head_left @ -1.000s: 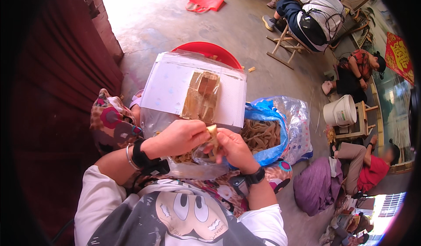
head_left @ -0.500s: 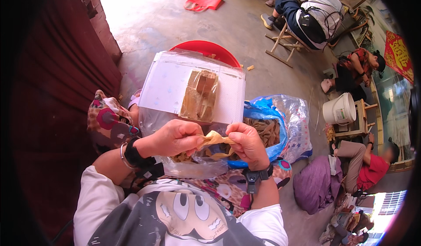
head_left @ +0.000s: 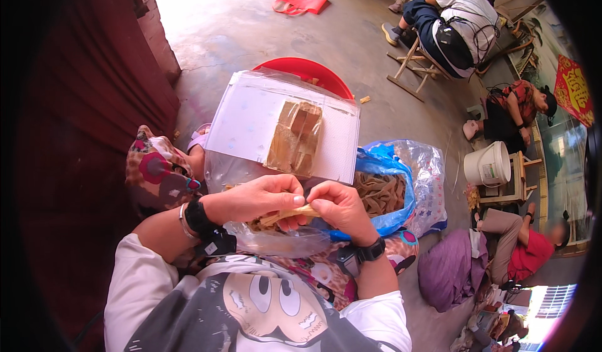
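Pinching one tan strip [head_left: 290,214] at centre frame, our left hand [head_left: 260,198] and right hand [head_left: 338,208] are both closed on it. A few folded pieces [head_left: 296,137] lie above; the blue bag [head_left: 384,192] holds many strips yet.

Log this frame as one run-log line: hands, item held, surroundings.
left hand: pinching tan strip | right hand: gripping same strip | beneath: clear plastic bag on lap | right: blue bag of strips
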The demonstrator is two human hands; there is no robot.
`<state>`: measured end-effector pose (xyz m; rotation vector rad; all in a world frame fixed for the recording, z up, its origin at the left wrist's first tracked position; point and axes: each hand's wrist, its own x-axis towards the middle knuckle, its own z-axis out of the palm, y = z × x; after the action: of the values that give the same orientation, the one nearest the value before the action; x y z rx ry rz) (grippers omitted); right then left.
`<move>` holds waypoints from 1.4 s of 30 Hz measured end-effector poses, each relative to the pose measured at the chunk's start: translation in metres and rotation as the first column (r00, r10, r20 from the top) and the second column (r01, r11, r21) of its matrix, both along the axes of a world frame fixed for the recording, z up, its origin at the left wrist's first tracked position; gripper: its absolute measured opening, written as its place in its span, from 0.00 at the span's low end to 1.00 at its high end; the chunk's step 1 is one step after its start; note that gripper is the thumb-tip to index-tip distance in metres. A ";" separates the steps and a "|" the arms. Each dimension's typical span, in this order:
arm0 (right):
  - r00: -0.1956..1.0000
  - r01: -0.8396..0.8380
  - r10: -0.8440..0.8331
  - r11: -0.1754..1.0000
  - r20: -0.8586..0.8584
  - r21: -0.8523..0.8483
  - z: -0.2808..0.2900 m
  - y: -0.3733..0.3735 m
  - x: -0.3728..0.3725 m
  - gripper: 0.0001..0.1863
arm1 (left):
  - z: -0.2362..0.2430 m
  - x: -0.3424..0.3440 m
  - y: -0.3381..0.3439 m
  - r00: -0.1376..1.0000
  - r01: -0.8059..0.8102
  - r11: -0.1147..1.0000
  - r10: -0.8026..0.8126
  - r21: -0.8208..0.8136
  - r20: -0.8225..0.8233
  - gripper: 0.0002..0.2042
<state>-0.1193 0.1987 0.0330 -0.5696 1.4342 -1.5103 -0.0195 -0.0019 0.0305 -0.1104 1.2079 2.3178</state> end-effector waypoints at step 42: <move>0.280 0.404 0.024 0.904 -0.960 0.141 -0.018 -0.031 -0.020 0.09 | -0.010 -0.029 -0.025 0.530 -0.840 -0.152 -0.439 -0.521 -0.726 0.12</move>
<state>-0.1398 0.1677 0.0152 -1.2201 2.7625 -0.9314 -0.0484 -0.0267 0.0203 0.2799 3.6439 0.6119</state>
